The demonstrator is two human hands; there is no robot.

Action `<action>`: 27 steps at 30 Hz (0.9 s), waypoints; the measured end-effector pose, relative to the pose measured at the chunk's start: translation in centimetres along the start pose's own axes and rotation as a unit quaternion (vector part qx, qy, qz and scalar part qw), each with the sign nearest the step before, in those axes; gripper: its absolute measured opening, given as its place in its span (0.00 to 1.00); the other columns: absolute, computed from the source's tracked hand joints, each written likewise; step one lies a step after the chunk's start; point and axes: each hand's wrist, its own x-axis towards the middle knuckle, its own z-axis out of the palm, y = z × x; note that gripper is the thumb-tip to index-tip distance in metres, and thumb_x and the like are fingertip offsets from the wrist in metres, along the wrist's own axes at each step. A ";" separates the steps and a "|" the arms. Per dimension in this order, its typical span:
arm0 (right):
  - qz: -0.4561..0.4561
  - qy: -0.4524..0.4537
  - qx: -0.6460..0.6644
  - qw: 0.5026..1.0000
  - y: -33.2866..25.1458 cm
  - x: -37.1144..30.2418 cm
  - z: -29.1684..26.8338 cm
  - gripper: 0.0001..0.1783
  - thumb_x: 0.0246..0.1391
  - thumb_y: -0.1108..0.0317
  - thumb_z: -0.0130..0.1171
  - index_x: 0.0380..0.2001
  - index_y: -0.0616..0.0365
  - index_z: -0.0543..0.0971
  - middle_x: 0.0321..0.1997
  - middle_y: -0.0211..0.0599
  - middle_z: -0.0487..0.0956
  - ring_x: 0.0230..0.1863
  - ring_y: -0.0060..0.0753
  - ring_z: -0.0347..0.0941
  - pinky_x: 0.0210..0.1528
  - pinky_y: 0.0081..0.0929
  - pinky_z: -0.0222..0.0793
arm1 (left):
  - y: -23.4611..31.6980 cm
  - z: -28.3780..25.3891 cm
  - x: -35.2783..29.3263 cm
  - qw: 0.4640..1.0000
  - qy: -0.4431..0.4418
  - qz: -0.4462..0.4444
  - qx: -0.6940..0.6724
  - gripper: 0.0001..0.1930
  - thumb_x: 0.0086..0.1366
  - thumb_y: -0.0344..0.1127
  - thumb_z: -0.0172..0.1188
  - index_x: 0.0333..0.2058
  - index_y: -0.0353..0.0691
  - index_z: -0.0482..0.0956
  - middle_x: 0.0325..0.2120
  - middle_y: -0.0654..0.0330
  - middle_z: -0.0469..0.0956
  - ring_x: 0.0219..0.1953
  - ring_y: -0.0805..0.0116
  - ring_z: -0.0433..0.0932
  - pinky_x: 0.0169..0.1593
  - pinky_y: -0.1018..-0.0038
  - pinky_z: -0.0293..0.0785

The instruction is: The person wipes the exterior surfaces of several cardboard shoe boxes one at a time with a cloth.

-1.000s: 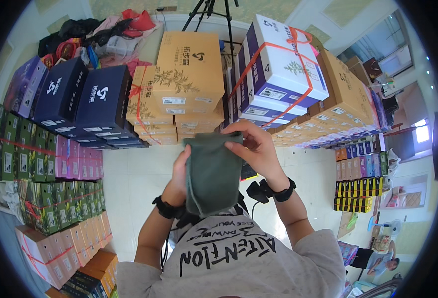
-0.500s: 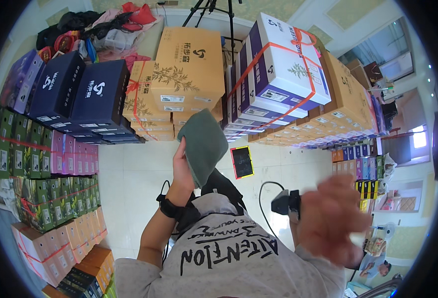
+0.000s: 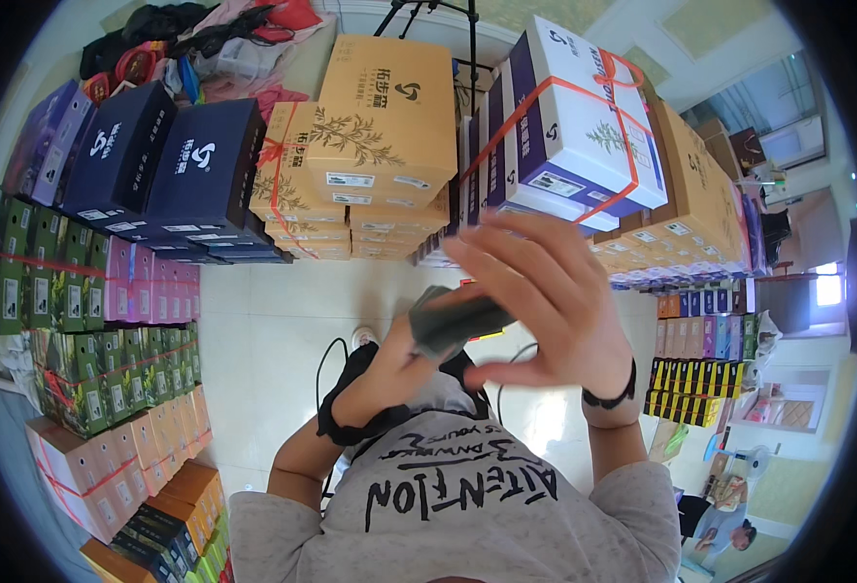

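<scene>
Grey-green pouch (image 3: 453,321) at centre frame, clasped in left grip (image 3: 399,364) from seven o'clock. Right grip (image 3: 545,301) spread flat, fingers released, covering the pouch from three o'clock. Stacked cartons (image 3: 380,117) at twelve.

1. The grey-green pouch (image 3: 455,319) shows only edge-on; the right hand (image 3: 550,301) covers most of it.
2. The left hand (image 3: 399,364) is partly behind the pouch, its fingertips hidden.
3. Both hands are motion-blurred.
4. The far tripod (image 3: 435,12) is cut off by the top edge.
5. The person (image 3: 720,530) at near right is too small to make out.
</scene>
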 end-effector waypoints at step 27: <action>0.291 0.159 -0.039 0.943 23.0 -6.1 0.8 0.18 0.58 0.66 0.42 0.50 0.62 0.67 0.53 0.49 0.68 0.56 0.45 0.63 0.58 0.33 0.55 | -11.8 0.7 6.7 0.796 0.291 -0.253 -0.465 0.25 0.65 0.48 0.47 0.53 0.36 0.64 0.51 0.58 0.69 0.51 0.67 0.69 0.57 0.73 0.61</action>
